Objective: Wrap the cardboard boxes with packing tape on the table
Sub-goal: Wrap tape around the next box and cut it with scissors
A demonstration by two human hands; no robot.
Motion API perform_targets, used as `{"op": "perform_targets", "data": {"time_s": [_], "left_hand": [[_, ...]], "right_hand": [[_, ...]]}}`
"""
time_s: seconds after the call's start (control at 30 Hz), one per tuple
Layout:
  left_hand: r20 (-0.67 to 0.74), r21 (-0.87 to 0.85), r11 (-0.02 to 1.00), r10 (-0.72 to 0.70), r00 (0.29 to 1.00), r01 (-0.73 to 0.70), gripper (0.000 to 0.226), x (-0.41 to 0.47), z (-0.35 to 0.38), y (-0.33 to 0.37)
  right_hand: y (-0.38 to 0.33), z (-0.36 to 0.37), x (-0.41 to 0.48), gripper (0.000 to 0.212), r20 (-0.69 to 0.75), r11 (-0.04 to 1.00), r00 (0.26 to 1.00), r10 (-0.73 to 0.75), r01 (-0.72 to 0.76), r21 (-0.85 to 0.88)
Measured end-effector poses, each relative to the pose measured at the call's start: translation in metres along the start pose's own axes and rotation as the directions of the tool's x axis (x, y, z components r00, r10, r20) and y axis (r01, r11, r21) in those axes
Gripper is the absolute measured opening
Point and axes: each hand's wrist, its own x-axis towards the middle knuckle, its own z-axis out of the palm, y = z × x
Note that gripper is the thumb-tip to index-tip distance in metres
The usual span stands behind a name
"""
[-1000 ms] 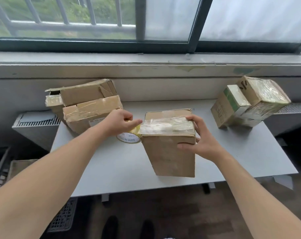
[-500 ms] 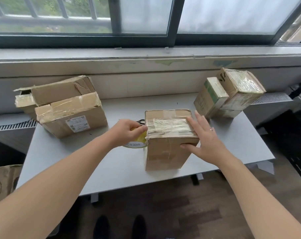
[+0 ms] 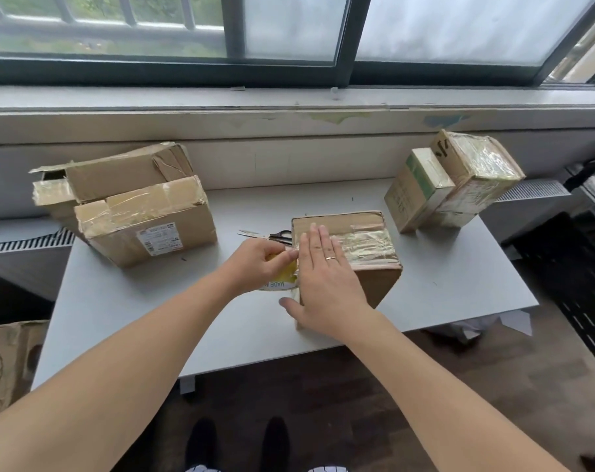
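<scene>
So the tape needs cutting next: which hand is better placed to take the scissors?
Probably the right hand: it lies flat and free on the box, fingertips near the scissors. The left hand grips the tape roll.

You are working in soft, even daylight coming through the window point(image 3: 459, 25); its frosted panes are glowing almost white. The tape point(image 3: 367, 243) on the middle box point(image 3: 374, 284) is catching a mild sheen, and the box is throwing a faint shadow on the desk point(image 3: 459, 274). The sill point(image 3: 289, 97) is bowing toward the edges, and the floor point(image 3: 306, 390) is lying in shade.
</scene>
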Motion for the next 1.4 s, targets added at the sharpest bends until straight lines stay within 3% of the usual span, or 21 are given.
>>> {"op": "perform_targets", "data": {"time_s": [0.1, 0.27, 0.37, 0.47, 0.6, 0.8, 0.93, 1.17, 1.3, 1.4], "left_hand": [[0.003, 0.003, 1.0, -0.014, 1.0, 0.014, 0.056, 0.0, -0.003, -0.001], [0.026, 0.056, 0.997, -0.053, 0.998, 0.051, 0.052, 0.001, -0.004, 0.007], [0.049, 0.021, 0.997, -0.074, 0.996, 0.074, 0.052, -0.007, -0.033, 0.003], [0.019, 0.015, 1.0, -0.01, 1.0, 0.01, 0.055, -0.019, -0.086, 0.005], [-0.135, 0.049, 0.999, 0.002, 0.991, 0.005, 0.055, -0.04, -0.154, 0.0], [-0.162, 0.224, 0.973, -0.018, 0.987, 0.054, 0.054, -0.051, -0.184, -0.001], [-0.077, 0.254, 0.967, -0.012, 0.997, 0.032, 0.056, -0.043, -0.171, 0.001], [0.04, 0.211, 0.976, -0.058, 0.998, 0.048, 0.054, -0.008, -0.119, -0.004], [0.072, 0.32, 0.943, -0.118, 0.99, 0.089, 0.056, 0.011, -0.107, 0.0], [0.105, 0.433, 0.901, -0.094, 0.99, 0.04, 0.061, 0.025, -0.101, 0.008]], "right_hand": [[0.011, -0.011, 0.004, 0.112, 0.053, 0.998, 0.997, -0.056, 0.058, -0.036], [0.03, -0.039, 0.039, 0.142, 0.201, 0.985, 0.979, -0.036, 0.069, -0.158], [0.024, -0.049, 0.053, 0.134, 0.21, 0.985, 0.971, -0.116, 0.139, -0.098], [0.033, -0.057, 0.052, 0.104, 0.084, 0.985, 0.99, -0.113, 0.101, 0.14], [0.059, -0.056, 0.05, 0.078, -0.068, 0.817, 0.994, -0.088, 0.111, 0.566], [0.059, -0.016, 0.057, 0.078, -0.084, 0.718, 0.98, -0.183, 0.191, 0.67], [0.077, -0.002, 0.059, 0.079, -0.078, 0.688, 0.981, -0.175, 0.179, 0.704], [0.123, 0.03, 0.035, 0.079, 0.069, 0.639, 0.996, -0.055, -0.018, 0.769], [0.14, 0.054, 0.016, 0.081, 0.148, 0.628, 0.989, 0.009, -0.121, 0.769], [0.141, 0.073, 0.005, 0.083, 0.178, 0.616, 0.983, 0.033, -0.16, 0.771]]}}
